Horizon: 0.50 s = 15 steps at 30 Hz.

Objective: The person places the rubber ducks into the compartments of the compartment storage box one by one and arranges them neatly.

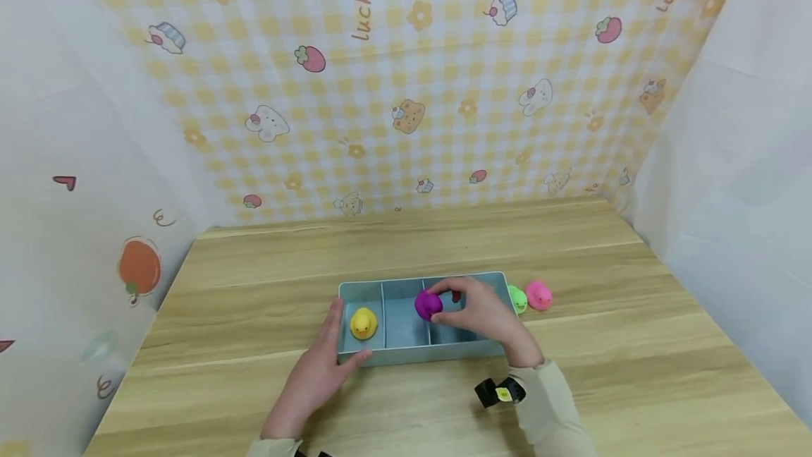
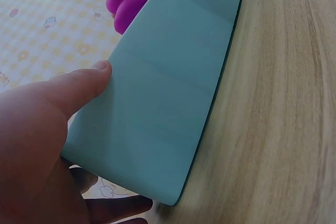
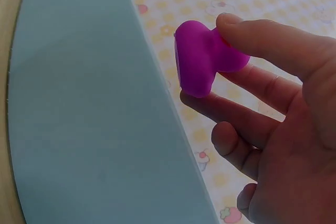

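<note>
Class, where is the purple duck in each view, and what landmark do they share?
Head: purple duck below centre, slightly right, in the right hand.
Left wrist: purple duck at top, left of centre, partly hidden.
Right wrist: purple duck above centre, slightly right.
Shared landmark: the blue-grey box.

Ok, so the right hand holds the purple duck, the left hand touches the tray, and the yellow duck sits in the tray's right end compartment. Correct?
Not quite: the yellow duck sits in the left end compartment of the tray, as the head view shows. The right hand holds the purple duck, and the left hand touches the tray.
</note>
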Tool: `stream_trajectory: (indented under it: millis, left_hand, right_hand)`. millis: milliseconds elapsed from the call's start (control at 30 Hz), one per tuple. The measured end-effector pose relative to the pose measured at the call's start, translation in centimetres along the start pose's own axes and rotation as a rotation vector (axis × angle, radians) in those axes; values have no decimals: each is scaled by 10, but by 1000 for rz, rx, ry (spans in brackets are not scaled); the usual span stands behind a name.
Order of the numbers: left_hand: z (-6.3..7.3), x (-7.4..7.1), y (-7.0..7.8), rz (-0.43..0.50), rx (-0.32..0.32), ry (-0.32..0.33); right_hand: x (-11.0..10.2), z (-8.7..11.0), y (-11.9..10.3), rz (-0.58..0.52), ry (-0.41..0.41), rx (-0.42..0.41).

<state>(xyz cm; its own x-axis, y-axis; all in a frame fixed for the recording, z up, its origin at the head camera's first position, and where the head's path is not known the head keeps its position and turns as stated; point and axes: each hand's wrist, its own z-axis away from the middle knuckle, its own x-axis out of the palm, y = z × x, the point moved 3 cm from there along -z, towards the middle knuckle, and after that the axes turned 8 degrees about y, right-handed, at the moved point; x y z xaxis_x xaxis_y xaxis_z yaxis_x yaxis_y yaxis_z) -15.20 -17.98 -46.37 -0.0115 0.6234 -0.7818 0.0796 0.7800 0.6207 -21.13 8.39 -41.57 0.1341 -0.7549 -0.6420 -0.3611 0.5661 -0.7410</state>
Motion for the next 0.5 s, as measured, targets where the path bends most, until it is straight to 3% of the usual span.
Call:
stream_trajectory:
  millis: [200, 500]
  left_hand:
    - [0, -1, -1, -10, 9, 9]
    - [0, 0, -1, 2, -4, 0]
  right_hand:
    - [8, -5, -8, 39, -24, -45]
    - [19, -10, -11, 34, -64, -31]
